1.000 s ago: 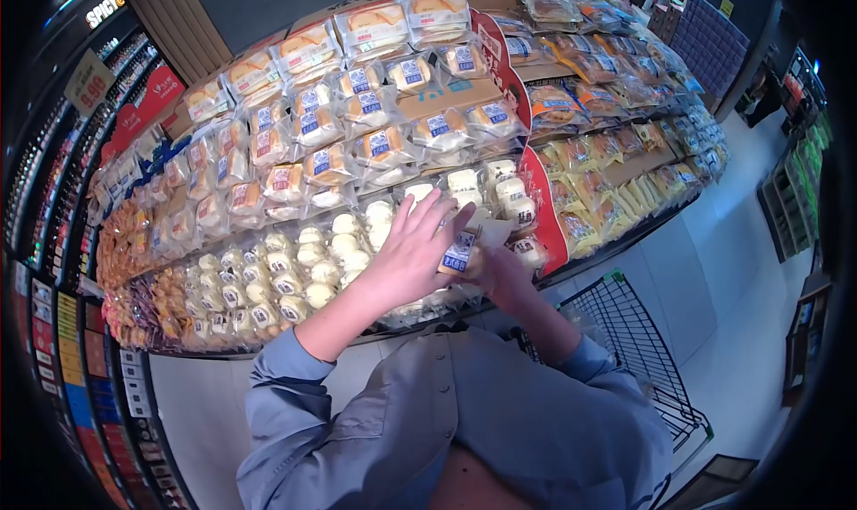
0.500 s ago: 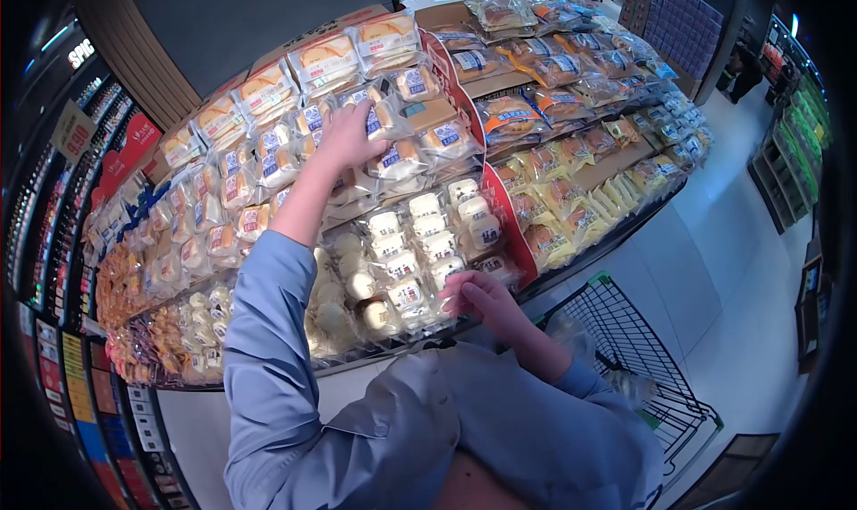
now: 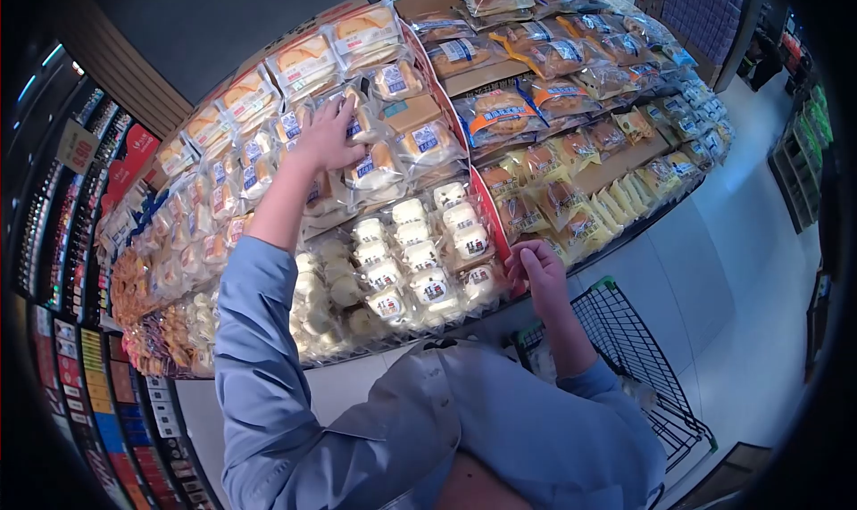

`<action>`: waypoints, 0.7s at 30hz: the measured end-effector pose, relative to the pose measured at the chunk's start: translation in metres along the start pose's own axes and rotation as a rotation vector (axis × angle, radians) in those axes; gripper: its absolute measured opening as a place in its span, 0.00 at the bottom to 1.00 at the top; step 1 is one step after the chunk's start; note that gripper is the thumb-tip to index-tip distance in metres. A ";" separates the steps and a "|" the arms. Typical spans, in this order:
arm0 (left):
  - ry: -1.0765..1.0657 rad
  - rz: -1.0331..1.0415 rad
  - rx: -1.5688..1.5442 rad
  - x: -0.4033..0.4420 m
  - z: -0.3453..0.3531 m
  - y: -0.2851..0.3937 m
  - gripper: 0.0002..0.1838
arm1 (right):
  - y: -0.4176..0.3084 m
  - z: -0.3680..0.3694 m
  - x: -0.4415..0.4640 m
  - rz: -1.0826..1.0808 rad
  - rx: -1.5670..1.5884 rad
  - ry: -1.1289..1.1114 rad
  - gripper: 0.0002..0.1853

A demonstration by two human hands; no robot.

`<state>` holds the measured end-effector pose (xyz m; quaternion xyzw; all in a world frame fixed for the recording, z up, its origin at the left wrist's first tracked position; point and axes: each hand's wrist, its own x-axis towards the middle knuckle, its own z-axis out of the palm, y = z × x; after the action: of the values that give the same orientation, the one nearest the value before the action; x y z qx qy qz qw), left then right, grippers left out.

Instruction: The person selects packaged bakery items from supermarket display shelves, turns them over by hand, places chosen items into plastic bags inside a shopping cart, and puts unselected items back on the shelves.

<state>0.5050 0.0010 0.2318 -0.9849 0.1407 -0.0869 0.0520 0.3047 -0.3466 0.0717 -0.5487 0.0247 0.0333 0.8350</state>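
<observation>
My left hand point(image 3: 330, 140) is stretched out over clear-wrapped bread packs with blue-and-white labels, its fingers spread and laid on them. A wrapped bread pack point(image 3: 377, 166) lies beside its fingers. Whether the palm grips any pack is hidden, but no pack is lifted. My right hand point(image 3: 538, 273) hovers at the near end of the red divider point(image 3: 486, 208), fingers loosely curled and thumb apart, with nothing visible in it. Left of it sit white round buns point(image 3: 428, 287) in clear packs, printed with dark and red characters.
Yellow-wrapped cakes point(image 3: 571, 202) and larger bread bags point(image 3: 504, 113) fill the display right of the divider. A wire shopping cart point(image 3: 638, 345) stands at my right on the pale floor. Stocked shelves point(image 3: 76, 189) line the left, with a price sign point(image 3: 79, 144).
The view has shifted slightly. My right hand has moved from over the white buns rightward to the divider's end. My left hand stays on the bread packs, fingers more spread.
</observation>
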 end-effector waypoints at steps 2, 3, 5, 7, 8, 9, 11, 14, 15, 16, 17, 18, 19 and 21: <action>0.078 0.063 -0.062 0.003 0.001 0.006 0.39 | -0.001 -0.002 0.008 0.034 0.018 -0.022 0.09; 0.028 0.155 -0.078 0.005 0.004 0.007 0.37 | 0.000 -0.002 0.009 0.068 0.031 -0.036 0.09; -0.052 0.228 -0.086 0.002 0.011 0.013 0.35 | 0.000 -0.001 0.014 0.060 0.049 -0.056 0.09; -0.039 0.228 -0.053 0.000 0.018 0.014 0.34 | -0.003 -0.002 0.019 0.032 0.070 -0.070 0.09; -0.022 0.240 -0.026 0.000 0.021 0.015 0.34 | -0.005 -0.003 0.020 0.013 0.086 -0.084 0.09; -0.025 0.245 -0.022 -0.001 0.018 0.019 0.34 | -0.006 -0.004 0.021 -0.006 0.103 -0.095 0.08; 0.080 0.180 -0.101 -0.008 0.014 0.027 0.33 | -0.008 -0.009 0.020 0.008 0.142 -0.097 0.08; 0.181 0.305 -0.185 -0.033 -0.011 0.057 0.33 | -0.003 -0.017 0.020 0.031 0.187 -0.086 0.08; 0.157 0.311 -0.222 -0.046 -0.016 0.067 0.34 | -0.001 -0.020 0.020 0.039 0.190 -0.070 0.08; 0.156 0.312 -0.221 -0.059 -0.019 0.076 0.34 | 0.001 -0.022 0.019 0.040 0.192 -0.069 0.08; 0.133 0.333 -0.254 -0.073 -0.022 0.086 0.34 | 0.002 -0.024 0.019 0.041 0.196 -0.048 0.08; 0.113 0.352 -0.285 -0.086 -0.023 0.091 0.33 | 0.003 -0.025 0.021 0.041 0.200 -0.030 0.08; 0.118 0.349 -0.283 -0.099 -0.021 0.093 0.33 | 0.003 -0.025 0.022 0.038 0.199 -0.035 0.08; 0.040 0.353 -0.464 -0.124 -0.015 0.096 0.33 | 0.001 -0.027 0.024 0.074 0.199 -0.025 0.08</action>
<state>0.3593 -0.0559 0.2151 -0.9288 0.3272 -0.0616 -0.1629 0.3281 -0.3704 0.0579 -0.4613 0.0375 0.0683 0.8838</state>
